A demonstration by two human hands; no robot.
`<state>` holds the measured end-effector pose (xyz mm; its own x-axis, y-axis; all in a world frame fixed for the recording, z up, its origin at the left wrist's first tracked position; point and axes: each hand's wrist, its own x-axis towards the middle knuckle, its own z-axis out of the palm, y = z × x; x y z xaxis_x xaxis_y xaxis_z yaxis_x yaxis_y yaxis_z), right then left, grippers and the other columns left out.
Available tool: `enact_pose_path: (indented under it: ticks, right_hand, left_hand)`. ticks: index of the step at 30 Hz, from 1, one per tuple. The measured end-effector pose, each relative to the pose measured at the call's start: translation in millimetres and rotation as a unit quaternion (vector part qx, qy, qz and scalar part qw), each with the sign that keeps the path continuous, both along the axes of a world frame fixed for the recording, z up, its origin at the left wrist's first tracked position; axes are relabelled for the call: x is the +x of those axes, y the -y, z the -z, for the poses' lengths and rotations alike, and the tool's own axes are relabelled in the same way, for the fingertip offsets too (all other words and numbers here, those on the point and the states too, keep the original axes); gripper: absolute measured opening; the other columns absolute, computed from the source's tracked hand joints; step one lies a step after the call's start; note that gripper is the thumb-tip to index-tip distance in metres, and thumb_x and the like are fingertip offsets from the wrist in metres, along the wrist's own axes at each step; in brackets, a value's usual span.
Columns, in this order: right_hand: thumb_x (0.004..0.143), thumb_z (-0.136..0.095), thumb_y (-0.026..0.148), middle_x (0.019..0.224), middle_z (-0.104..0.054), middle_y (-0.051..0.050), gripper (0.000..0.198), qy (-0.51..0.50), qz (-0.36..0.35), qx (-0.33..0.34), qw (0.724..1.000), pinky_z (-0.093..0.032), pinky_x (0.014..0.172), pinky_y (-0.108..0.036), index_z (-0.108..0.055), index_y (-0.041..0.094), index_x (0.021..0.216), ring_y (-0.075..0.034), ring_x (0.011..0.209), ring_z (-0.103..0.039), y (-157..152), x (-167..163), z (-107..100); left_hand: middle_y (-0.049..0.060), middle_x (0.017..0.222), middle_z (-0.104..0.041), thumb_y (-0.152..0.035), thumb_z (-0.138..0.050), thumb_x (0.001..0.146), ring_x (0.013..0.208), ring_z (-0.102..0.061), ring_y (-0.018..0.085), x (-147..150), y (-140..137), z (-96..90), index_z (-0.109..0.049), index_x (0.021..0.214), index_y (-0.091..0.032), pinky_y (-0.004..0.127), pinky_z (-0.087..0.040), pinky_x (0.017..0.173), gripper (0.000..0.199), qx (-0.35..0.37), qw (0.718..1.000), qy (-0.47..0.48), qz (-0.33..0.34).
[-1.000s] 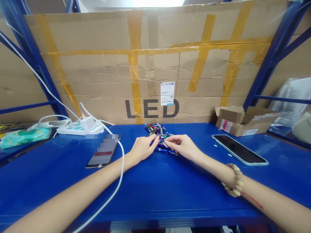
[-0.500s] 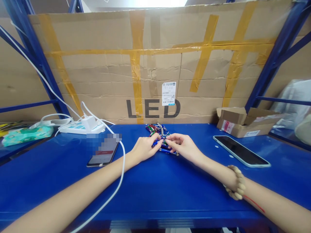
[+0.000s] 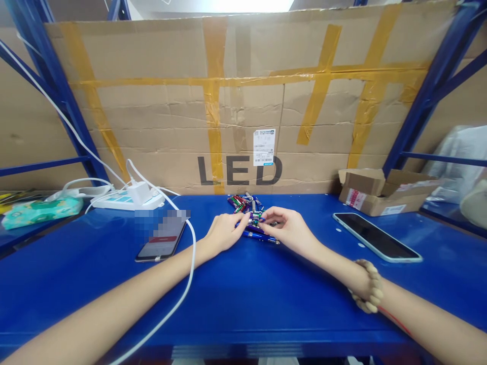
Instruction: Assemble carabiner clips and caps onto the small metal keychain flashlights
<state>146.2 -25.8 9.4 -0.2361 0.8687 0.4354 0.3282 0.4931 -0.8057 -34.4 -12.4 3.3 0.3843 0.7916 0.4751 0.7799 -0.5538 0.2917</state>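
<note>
head view, the only one: both bare hands meet over a loose cluster of small shiny metal pieces [image 3: 238, 204] at the back middle of the desk [image 3: 243, 299], close to the cardboard panel [image 3: 171, 126]. left hand [image 3: 223, 232]: grip pinched, thumb against forefinger, seemingly on a small blue piece [image 3: 238, 223], mostly covered by the fingers. right hand [image 3: 292, 229]: fingers curled, thumb tip near the forefinger, at the right side of the cluster; cannot tell whether its grip has hold of a piece or only touches one. a blue pen-like tube [image 3: 262, 237] lies flat on the near side of the fingertips, its right end just beside the right thumb; contact there unclear. note on method (judgement): this is fine fingertip work, so the left pinch seems best kept steady as the anchor while the right does the small movements. light pressure advised; smooth rounded metal probably slips or rolls if squeezed off-centre. pieces overlap, so any lift would better be slow, checking for a neighbour caught along. wrists low, near the desk, should help steadiness. white cable [image 3: 192, 263] passes over the left forearm; large left-arm sweeps could drag it, so small motions preferred.
</note>
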Motion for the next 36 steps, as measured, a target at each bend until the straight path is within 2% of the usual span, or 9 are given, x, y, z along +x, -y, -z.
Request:
enact_pose_path:
  ticks: [4,7,11,13,15,20,26,32,36]
  right_hand:
    - [0.067,-0.061,0.022,0.075,-0.066,-0.004,0.006,0.037,0.005,0.033,0.999,-0.052,0.059,-0.026,-0.062,0.017,0.069,-0.016,0.071,-0.063,0.9,2.1,-2.8]
    - [0.069,-0.059,0.022,0.077,-0.066,-0.005,0.006,0.056,0.002,0.047,0.997,-0.052,0.059,-0.025,-0.063,0.016,0.069,-0.015,0.067,-0.063,1.2,2.2,-3.0]
    - [0.078,-0.055,0.033,0.084,-0.065,-0.006,0.022,0.027,-0.015,-0.003,1.000,-0.051,0.050,-0.023,-0.062,0.017,0.089,-0.014,0.064,-0.063,2.9,0.7,-2.3]
    - [0.080,-0.052,0.039,0.089,-0.065,-0.006,0.031,0.014,-0.032,-0.033,0.999,-0.052,0.048,-0.022,-0.060,0.018,0.102,-0.014,0.067,-0.064,4.7,-0.4,-2.6]
    - [0.080,-0.054,0.040,0.094,-0.065,-0.007,0.036,0.022,-0.041,-0.032,0.998,-0.053,0.051,-0.023,-0.060,0.019,0.108,-0.015,0.070,-0.064,6.4,-1.3,-2.8]
    - [0.076,-0.060,0.036,0.100,-0.066,-0.007,0.034,0.085,-0.044,0.049,0.994,-0.053,0.059,-0.026,-0.065,0.018,0.105,-0.016,0.073,-0.063,5.8,-1.6,0.5]
    - [0.083,-0.049,0.037,0.089,-0.069,-0.006,0.037,0.046,-0.072,-0.014,0.996,-0.052,0.047,-0.023,-0.063,0.018,0.111,-0.016,0.067,-0.064,5.3,-0.5,1.3]
    - [0.077,-0.060,0.037,0.082,-0.067,-0.005,0.046,0.026,-0.055,-0.018,0.998,-0.050,0.044,-0.020,-0.058,0.015,0.117,-0.013,0.060,-0.062,6.7,-3.5,-0.8]
    - [0.076,-0.060,0.038,0.090,-0.066,-0.007,0.047,0.013,-0.049,-0.042,0.998,-0.049,0.040,-0.019,-0.059,0.016,0.117,-0.011,0.057,-0.060,5.6,-3.9,-1.3]
  left_hand:
    - [-0.001,0.057,-0.054,-0.044,-0.026,0.090,0.055,-0.049,0.012,-0.2,0.8,-0.4,-0.050,0.060,-0.018,0.023,-0.029,0.054,0.047,0.004,0.998,0.055,-0.026]
    - [-0.003,0.054,-0.047,-0.045,-0.026,0.090,0.055,-0.045,0.011,0.3,1.2,-0.1,-0.044,0.058,-0.018,0.022,-0.028,0.054,0.045,-0.004,0.995,0.096,-0.039]
    - [-0.004,0.055,-0.045,-0.049,-0.025,0.089,0.055,-0.046,0.011,1.2,1.2,0.3,-0.039,0.062,-0.019,0.022,-0.029,0.055,0.042,-0.032,0.991,0.126,-0.041]
    - [-0.004,0.056,-0.047,-0.049,-0.024,0.089,0.055,-0.048,0.012,1.4,1.4,0.6,-0.039,0.067,-0.020,0.022,-0.030,0.055,0.040,-0.047,0.991,0.120,-0.025]
    - [-0.004,0.059,-0.049,-0.049,-0.023,0.090,0.055,-0.050,0.013,1.4,2.0,0.8,-0.040,0.073,-0.021,0.022,-0.030,0.055,0.037,-0.059,0.994,0.094,0.005]
    - [-0.004,0.061,-0.051,-0.043,-0.022,0.091,0.056,-0.052,0.015,0.7,4.5,0.8,-0.041,0.079,-0.023,0.023,-0.031,0.056,0.030,-0.049,0.996,0.040,0.055]
    - [-0.005,0.058,-0.049,-0.041,-0.022,0.091,0.052,-0.050,0.013,0.2,2.0,3.1,-0.040,0.079,-0.022,0.022,-0.033,0.055,0.029,-0.064,0.992,0.071,0.076]
    - [-0.006,0.056,-0.045,-0.042,-0.022,0.092,0.051,-0.049,0.013,0.1,-1.5,6.2,-0.042,0.086,-0.023,0.022,-0.034,0.056,0.028,-0.075,0.989,0.109,0.062]
    - [-0.006,0.055,-0.046,-0.040,-0.023,0.092,0.050,-0.049,0.012,0.2,-0.5,5.9,-0.045,0.090,-0.023,0.022,-0.034,0.054,0.028,-0.067,0.989,0.120,0.061]
